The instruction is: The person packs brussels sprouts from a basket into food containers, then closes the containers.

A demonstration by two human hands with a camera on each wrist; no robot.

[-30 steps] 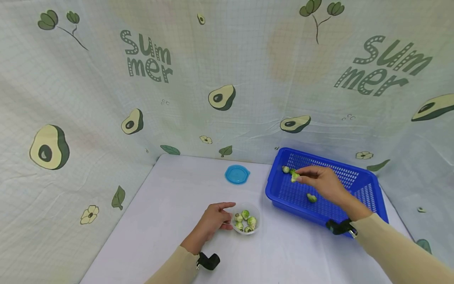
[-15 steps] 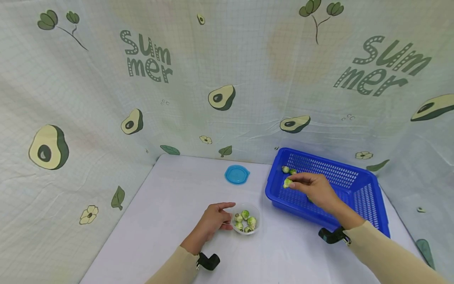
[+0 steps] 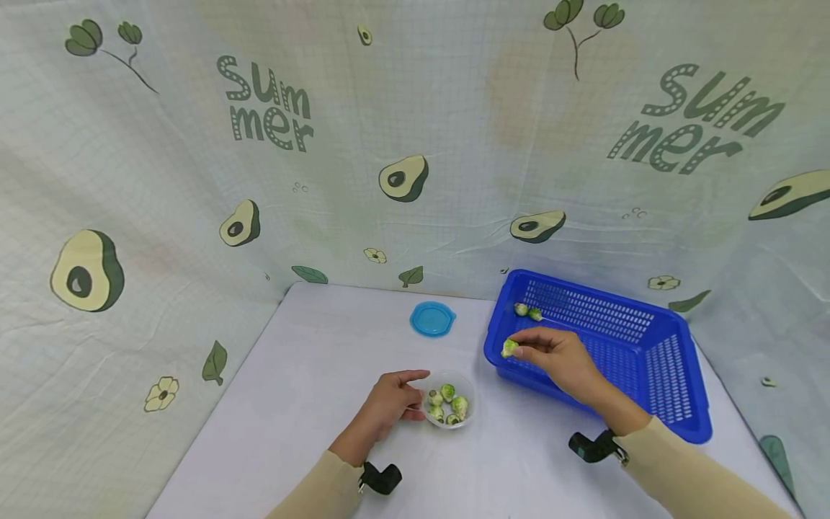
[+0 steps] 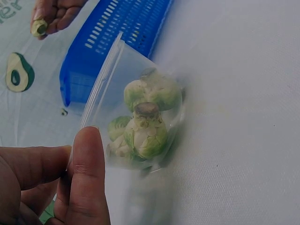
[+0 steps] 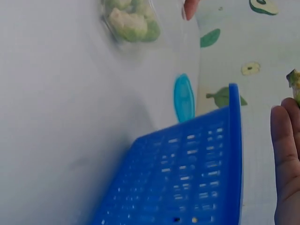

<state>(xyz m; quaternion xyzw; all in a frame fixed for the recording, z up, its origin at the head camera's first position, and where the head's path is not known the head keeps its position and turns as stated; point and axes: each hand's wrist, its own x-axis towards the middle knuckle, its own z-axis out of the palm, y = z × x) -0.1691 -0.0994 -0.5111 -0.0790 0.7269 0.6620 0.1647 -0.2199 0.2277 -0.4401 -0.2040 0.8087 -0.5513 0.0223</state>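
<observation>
In the head view my right hand (image 3: pixel 564 360) pinches a Brussels sprout (image 3: pixel 509 348) between thumb and fingers, above the left edge of a blue perforated basket (image 3: pixel 697 404). The same sprout shows at the right border of the right wrist view. My left hand (image 3: pixel 387 407) grips the rim of a clear plastic tub (image 3: pixel 472 396), its thumb and a finger pinching that rim in the left wrist view. Several Brussels sprouts (image 4: pixel 146 136) lie inside the tub. Two more sprouts (image 3: pixel 528 311) sit in the basket's far left corner; my right hand and forearm hide part of the basket floor.
A round blue lid (image 3: pixel 433 318) lies flat on the white tabletop (image 3: pixel 337 339), behind the tub and left of the basket. Behind the table hangs a cloth (image 3: pixel 467 144) printed with avocados, and it runs along both sides too.
My right hand has carried the pinched sprout left and toward me, from over the basket's inside to its left edge. My left hand and the tub have stayed in place.
</observation>
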